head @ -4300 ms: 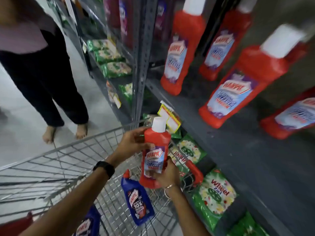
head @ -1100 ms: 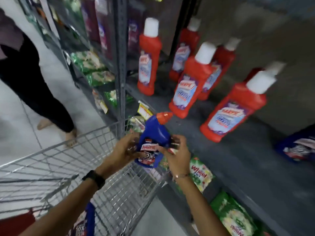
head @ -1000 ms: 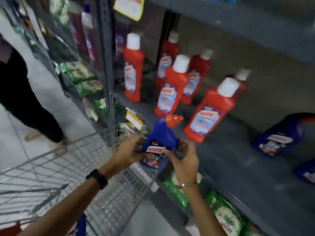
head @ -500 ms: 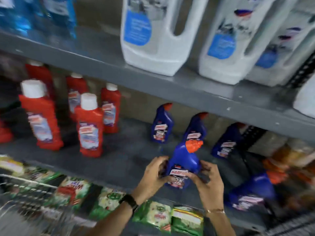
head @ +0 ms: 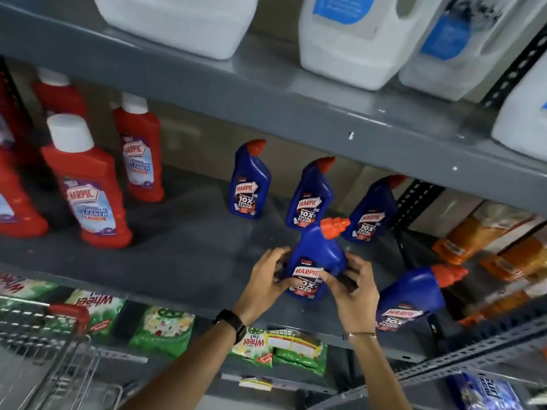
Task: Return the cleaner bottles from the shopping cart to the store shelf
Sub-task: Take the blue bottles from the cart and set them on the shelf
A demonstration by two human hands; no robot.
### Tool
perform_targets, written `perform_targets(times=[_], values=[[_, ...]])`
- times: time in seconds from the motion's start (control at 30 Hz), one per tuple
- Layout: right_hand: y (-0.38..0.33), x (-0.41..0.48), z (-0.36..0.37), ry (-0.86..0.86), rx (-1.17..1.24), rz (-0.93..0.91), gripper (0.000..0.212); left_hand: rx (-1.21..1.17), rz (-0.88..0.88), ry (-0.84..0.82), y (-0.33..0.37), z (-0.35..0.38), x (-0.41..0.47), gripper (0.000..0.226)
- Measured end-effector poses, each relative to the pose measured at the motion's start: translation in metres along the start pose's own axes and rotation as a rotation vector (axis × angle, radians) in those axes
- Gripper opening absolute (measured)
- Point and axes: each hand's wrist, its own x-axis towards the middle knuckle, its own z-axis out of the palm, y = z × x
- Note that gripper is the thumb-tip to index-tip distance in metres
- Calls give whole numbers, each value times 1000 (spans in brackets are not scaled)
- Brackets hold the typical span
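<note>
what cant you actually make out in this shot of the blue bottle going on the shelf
Head view only:
- Blue bottle: base and lower label hidden by the left hand and right hand, so whether it rests on the shelf is unclear.
- White jugs: tops cut off by the upper edge.
- Shopping cart: blurred, contents cut off at the lower left.

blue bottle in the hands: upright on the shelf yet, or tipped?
Upright. The blue bottle has its orange cap on top and base at the shelf, with the left hand and right hand cupping it.
</note>
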Motion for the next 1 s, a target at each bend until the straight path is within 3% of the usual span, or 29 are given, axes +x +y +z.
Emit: perform_targets(times=[0.1,0.23,0.3,0.37,0.5,0.6,0.77,0.87,0.93,1.0], values=[[-3,-11,8,77,13,7,48,-49,9,14,3,3,-9,52],[-18,-42,30,416,-53,-150,54,-80,36,122,13,-21,-35,54],[-30,-60,53,489,-40,-226,36,-56,101,292,20,-52,-56,45],[-46,-81,91,404,46,-266,19,29,183,543,25,-99,-84,38],[-86,-130,196,65,186,-213,19,201,176,931,16,-213,-162,22],[-117,-189,281,-254,318,-154,13,137,27,1272,-9,-302,-245,16],[-133,-300,420,-1131,162,0,28,90,-365,1652,-82,-401,-412,28],[-115,-364,485,-1539,-76,261,31,109,-628,1629,-130,-419,-486,38],[-79,-428,522,-1715,-375,249,45,57,-806,1546,-175,-431,-532,46],[-59,-447,523,-1777,-521,209,50,-16,-900,1404,-189,-429,-539,53]])
